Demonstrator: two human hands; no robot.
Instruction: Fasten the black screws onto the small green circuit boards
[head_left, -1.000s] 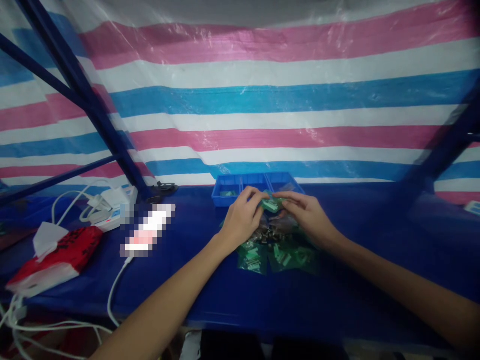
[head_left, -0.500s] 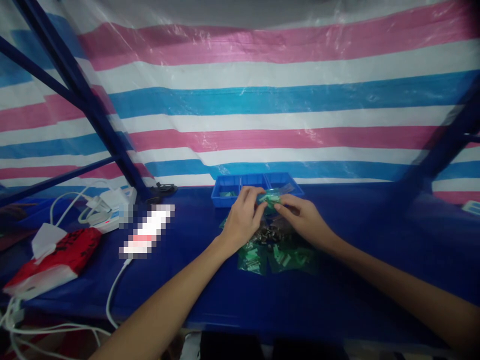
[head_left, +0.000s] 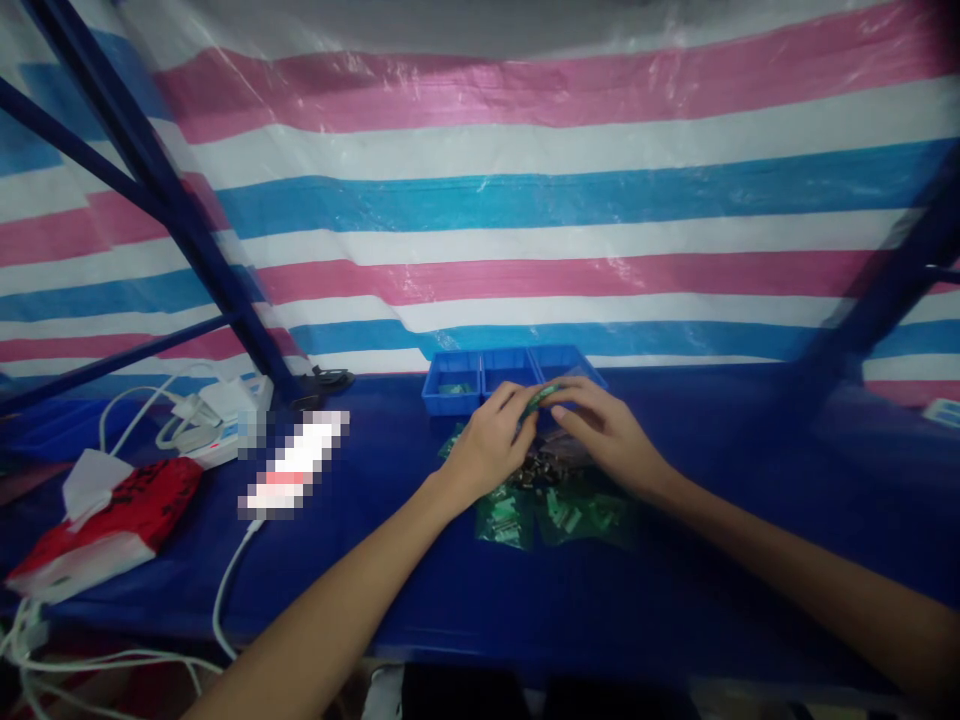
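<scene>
Between my two hands is a small green-tinted plastic bag, partly hidden by fingers. My left hand pinches its left side, and my right hand has fingers closed at its right edge. Just below lies a heap of small dark metal parts, some in clear plastic. Closer to me, two green bags, a left one and a right one, hold pale small parts. Behind my hands stands a blue divided tray with a few green pieces in its left compartment.
On the left of the blue table lie a lit phone on a white cable, a red tissue pack and a white power strip with plugs. Blue frame posts rise at both sides before a striped sheet.
The green bag has tilted from facing me to nearly edge-on between my hands. My right fingers have moved up over its top edge; my left hand has shifted slightly.
</scene>
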